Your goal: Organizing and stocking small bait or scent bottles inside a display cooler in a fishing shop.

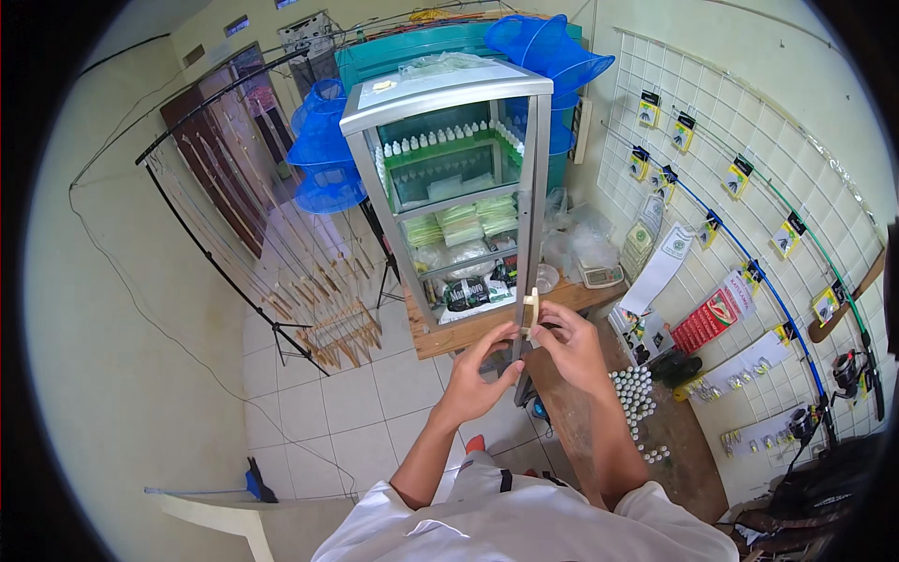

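Observation:
In front of the glass-fronted display cabinet [538, 150], my two hands are close together near its lower right corner. My right hand [569, 347] has its fingers closed at a cream ring-shaped piece, like a narrow roll of tape seen edge-on [531, 311]. Beside it, my left hand [479, 373] is curved with thumb and index finger apart, the index fingertip near the roll's lower end. Nothing shows between the left fingers. Behind the cabinet's glass are rows of small white-capped bottles [431, 140], pale green packets [461, 225] and clear bags.
The cabinet stands on a wooden table [440, 339]. To the right, a wooden bench [674, 450] holds many small white-topped bottles [633, 393]. A white wall grid [749, 140] carries packets and fishing rods. A rod rack [234, 272] and blue nets [328, 140] stand left.

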The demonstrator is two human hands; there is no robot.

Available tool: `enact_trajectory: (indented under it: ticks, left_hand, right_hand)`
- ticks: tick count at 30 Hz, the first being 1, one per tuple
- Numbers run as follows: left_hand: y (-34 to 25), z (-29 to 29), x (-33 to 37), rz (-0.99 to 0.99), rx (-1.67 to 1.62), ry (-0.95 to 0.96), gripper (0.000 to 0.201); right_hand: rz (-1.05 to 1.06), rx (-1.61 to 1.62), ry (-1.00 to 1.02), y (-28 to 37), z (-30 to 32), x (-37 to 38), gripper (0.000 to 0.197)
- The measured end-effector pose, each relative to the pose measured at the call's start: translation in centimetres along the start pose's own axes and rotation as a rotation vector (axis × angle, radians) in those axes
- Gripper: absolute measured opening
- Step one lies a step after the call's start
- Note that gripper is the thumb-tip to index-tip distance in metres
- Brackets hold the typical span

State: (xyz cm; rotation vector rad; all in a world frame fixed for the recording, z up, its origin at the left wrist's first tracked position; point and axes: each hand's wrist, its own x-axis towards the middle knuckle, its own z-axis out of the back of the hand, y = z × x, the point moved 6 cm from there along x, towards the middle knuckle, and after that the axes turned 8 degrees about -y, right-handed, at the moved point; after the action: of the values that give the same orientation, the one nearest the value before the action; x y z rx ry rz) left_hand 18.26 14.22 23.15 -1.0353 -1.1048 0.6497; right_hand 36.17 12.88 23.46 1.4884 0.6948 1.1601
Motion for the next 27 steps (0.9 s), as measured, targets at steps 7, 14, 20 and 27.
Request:
enact_trajectory:
  ticks: [7, 14, 20, 27]
  left_hand:
    - [2.1, 5.9, 0.9, -0.028, 0.121, -0.082, 0.046]
    - [5.5, 13.0, 3.8, -0.001, 0.048, -0.280, 0.034]
    - [6.0, 15.9, 6.9, -0.011, 0.085, -0.284, 0.041]
    - [6.2, 16.7, 9.2, -0.100, 0.252, -0.218, 0.048]
  right_hand:
    - [-0.087, 0.100, 0.184, -0.6, -6.2, 2.5, 0.034]
    - [-0.002, 0.048, 0.296, 0.1, -12.8, 5.7, 0.039]
    - [0.059, 0.017, 0.235, -1.5, -16.7, 7.9, 0.046]
    - [-0.067, 0.151, 0.179, -3.4, -20.0, 9.2, 0.048]
